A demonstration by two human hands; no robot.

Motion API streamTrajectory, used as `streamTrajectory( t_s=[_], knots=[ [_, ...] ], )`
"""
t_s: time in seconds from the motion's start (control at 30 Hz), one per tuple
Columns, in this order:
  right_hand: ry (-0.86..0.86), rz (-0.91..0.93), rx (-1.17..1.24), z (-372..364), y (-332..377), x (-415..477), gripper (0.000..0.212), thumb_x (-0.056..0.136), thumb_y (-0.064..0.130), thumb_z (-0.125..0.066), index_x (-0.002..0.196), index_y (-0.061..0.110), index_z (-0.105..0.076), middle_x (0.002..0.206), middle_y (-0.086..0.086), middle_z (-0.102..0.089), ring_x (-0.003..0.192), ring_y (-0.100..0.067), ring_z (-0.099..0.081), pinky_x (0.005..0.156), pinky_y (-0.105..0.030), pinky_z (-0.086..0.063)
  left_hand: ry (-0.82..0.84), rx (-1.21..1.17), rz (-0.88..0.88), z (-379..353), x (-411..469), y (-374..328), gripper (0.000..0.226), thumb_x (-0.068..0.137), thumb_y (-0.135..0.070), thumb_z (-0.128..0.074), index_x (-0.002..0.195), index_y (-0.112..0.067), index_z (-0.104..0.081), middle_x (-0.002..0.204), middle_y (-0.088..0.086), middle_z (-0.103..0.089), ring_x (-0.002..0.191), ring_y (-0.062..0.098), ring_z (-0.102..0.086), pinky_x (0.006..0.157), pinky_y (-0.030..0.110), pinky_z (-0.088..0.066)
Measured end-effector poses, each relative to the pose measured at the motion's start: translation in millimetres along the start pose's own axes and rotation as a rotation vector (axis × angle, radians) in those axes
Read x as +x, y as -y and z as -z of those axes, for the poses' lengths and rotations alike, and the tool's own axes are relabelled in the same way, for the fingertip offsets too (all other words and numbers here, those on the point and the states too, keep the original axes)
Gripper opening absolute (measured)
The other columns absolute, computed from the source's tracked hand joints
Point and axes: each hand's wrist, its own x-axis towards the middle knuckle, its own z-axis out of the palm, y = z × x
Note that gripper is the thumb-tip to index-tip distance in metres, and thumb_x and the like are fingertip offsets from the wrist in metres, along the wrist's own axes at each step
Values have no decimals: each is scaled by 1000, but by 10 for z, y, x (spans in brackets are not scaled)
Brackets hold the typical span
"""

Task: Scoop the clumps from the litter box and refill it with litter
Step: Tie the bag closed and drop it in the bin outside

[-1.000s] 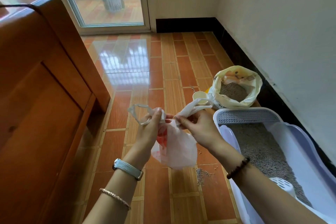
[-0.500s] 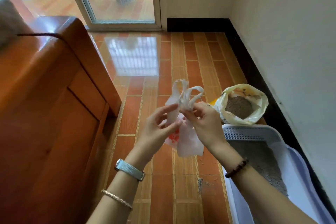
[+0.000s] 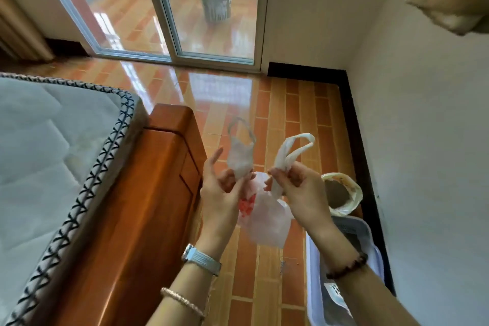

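The orange tiled floor runs from a glass door to a white wall, with a wooden bed on the left. The view is higher than a second ago: the mattress now shows, and the litter box has slid to the lower right corner, mostly out of sight, with the open sack of litter just beyond it. A small plastic bag with a red print hangs between the hands, above the floor and left of the box. Half a second ago its two handles were bunched together over the bag; now they stand apart as upright loops. The left hand pinches the base of the left handle between thumb and fingers, its forefinger sticking out straight. The right hand pinches the twisted right handle the same way. This looks like a knot being worked, either drawn tight or set up for another cross-over. That suggests the scooping is finished and the clumps are bagged. Whether the box has been refilled cannot be told from here.
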Motion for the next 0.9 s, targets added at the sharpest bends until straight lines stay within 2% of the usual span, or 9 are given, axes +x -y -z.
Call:
streamTrajectory(
  t_s=[0.07, 0.13, 0.2, 0.27, 0.4, 0.47, 0.57, 0.7, 0.9],
  knots=[
    [-11, -14, -11, 90, 438, -91, 18, 89, 30, -68, 81, 15, -70, 73, 3, -74, 71, -16, -72, 74, -52, -56, -37, -2, 28, 91, -47, -501, 70, 86, -18, -70, 145, -19, -33, 97, -10, -74, 95, 8, -70, 84, 27, -55],
    [-36, -22, -29, 200, 903, -177, 20, 89, 34, -68, 81, 15, -69, 73, 3, -73, 72, -19, -71, 73, -52, -56, -56, 45, 8, 205, -85, -1002, 56, 86, -20, -70, 137, -18, -47, 102, -11, -72, 98, 4, -68, 82, 21, -55],
    [-52, -22, -27, 319, 1366, -255, 24, 88, 35, -67, 82, 12, -68, 74, -1, -72, 73, -22, -70, 72, -53, -56, -34, 87, -25, 308, -121, -1493, 32, 86, -19, -69, 118, -16, -63, 102, -6, -72, 96, 7, -69, 81, 24, -57],
    [-52, -13, -11, 435, 1802, -325, 25, 88, 34, -66, 84, 9, -68, 75, -2, -72, 73, -20, -71, 73, -49, -58, -18, 91, -18, 391, -157, -1930, 24, 86, -21, -68, 108, -12, -68, 95, -3, -74, 90, 8, -71, 81, 28, -59],
    [-50, 36, 33, 685, 2529, -448, 18, 90, 25, -64, 87, 9, -70, 74, 6, -73, 70, -9, -72, 69, -29, -60, -13, 138, -14, 510, -231, -2647, 23, 89, -32, -64, 98, -11, -70, 88, 1, -74, 85, 16, -71, 81, 37, -59],
    [-56, 52, 73, 805, 2791, -488, 14, 92, 23, -63, 91, 12, -69, 75, 9, -72, 69, -6, -71, 64, -17, -57, -16, 155, -28, 536, -268, -2885, 15, 93, -28, -61, 86, -16, -66, 77, -7, -72, 77, 10, -70, 73, 28, -58],
    [-50, 81, 94, 978, 3031, -543, 17, 93, 24, -60, 100, 11, -69, 79, 6, -72, 72, -5, -71, 62, -11, -53, -50, 203, -55, 493, -335, -3137, 19, 95, -26, -59, 78, -17, -61, 64, -13, -64, 60, 0, -61, 58, 19, -46],
    [-33, 90, 119, 1188, 3147, -570, 19, 94, 23, -59, 103, 10, -69, 81, 4, -71, 73, -1, -70, 58, -7, -49, -28, 148, -57, 376, -414, -3353, 19, 96, -20, -56, 87, -4, -61, 69, -6, -66, 61, -2, -65, 55, 10, -46],
    [-5, 142, 103, 1393, 3253, -425, 19, 94, 25, -58, 103, 10, -68, 81, 2, -71, 71, -5, -70, 61, -12, -53, -53, 181, -116, 219, -374, -3499, 27, 98, -20, -54, 74, -7, -59, 65, -9, -64, 62, -2, -64, 56, 10, -46]
  ],
)
